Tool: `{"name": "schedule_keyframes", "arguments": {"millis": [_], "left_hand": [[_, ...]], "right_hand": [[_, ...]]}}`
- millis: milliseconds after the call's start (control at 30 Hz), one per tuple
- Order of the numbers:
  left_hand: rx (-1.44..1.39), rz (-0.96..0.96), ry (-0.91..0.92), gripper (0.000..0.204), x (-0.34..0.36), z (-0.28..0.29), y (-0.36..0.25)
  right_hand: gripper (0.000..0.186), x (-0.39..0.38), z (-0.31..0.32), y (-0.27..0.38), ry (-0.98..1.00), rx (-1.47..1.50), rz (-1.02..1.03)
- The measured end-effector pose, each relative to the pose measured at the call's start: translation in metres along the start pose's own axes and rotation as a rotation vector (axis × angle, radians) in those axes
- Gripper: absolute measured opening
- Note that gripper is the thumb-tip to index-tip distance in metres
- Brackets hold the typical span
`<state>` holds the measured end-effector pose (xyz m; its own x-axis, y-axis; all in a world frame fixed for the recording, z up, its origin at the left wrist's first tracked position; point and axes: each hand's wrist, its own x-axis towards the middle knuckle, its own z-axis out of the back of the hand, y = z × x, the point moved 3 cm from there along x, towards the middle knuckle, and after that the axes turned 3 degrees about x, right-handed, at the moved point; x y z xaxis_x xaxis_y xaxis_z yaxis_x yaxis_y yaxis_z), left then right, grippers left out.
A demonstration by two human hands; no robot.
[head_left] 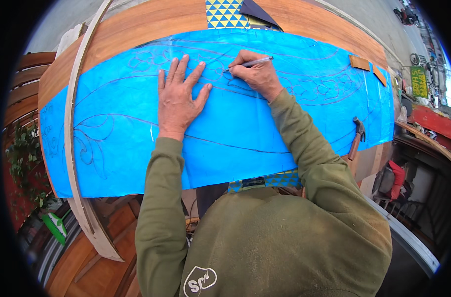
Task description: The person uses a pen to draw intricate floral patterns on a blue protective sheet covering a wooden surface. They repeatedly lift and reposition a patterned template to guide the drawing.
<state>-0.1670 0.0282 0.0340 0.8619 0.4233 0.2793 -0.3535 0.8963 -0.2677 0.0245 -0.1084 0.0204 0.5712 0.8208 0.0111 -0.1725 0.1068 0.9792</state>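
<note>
A large blue sheet (235,123) covers most of a wooden board (151,20) and carries dark curling leaf and scroll lines. My left hand (180,96) lies flat on the sheet with its fingers spread, over part of the drawn lines. Just to its right, my right hand (257,76) pinches a pen (259,61), whose tip meets the sheet among the curves. Longer curved lines sweep across the sheet on both sides of my hands.
A long wooden strip (71,123) crosses the sheet at the left. At the right lie a hammer (357,136) and small wooden blocks (360,63). A patterned cloth (225,14) and a dark cloth piece (260,12) are at the far edge. A green brush (54,227) stands lower left.
</note>
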Motion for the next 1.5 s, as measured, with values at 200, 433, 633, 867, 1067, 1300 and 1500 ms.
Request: {"name": "schedule_keyframes", "arguments": {"millis": [200,433,633,867,1067,1300,1500], "left_hand": [[0.002,0.005,0.007,0.055,0.002,0.0,0.001],[0.005,0.011,0.002,0.055,0.005,-0.002,0.002],[0.002,0.009,-0.005,0.055,0.005,-0.002,0.002],[0.015,0.011,0.003,0.054,0.006,-0.001,0.001],[0.011,0.008,-0.029,0.054,0.005,-0.003,0.002],[0.003,0.009,-0.027,0.054,0.005,-0.003,0.001],[0.008,0.012,-0.02,0.054,0.005,-0.004,0.002]], "right_hand": [[0.009,0.002,0.001,0.003,0.067,0.007,0.012],[0.007,0.006,0.002,0.003,0.061,-0.017,0.031],[0.01,0.006,0.004,-0.003,0.067,0.036,0.041],[0.009,0.006,0.008,-0.014,0.041,0.023,0.085],[0.009,0.005,0.004,-0.002,0.054,0.004,0.06],[0.01,0.006,0.003,0.002,0.037,-0.054,0.065],[0.01,0.008,0.003,-0.002,-0.074,-0.054,0.144]]}}
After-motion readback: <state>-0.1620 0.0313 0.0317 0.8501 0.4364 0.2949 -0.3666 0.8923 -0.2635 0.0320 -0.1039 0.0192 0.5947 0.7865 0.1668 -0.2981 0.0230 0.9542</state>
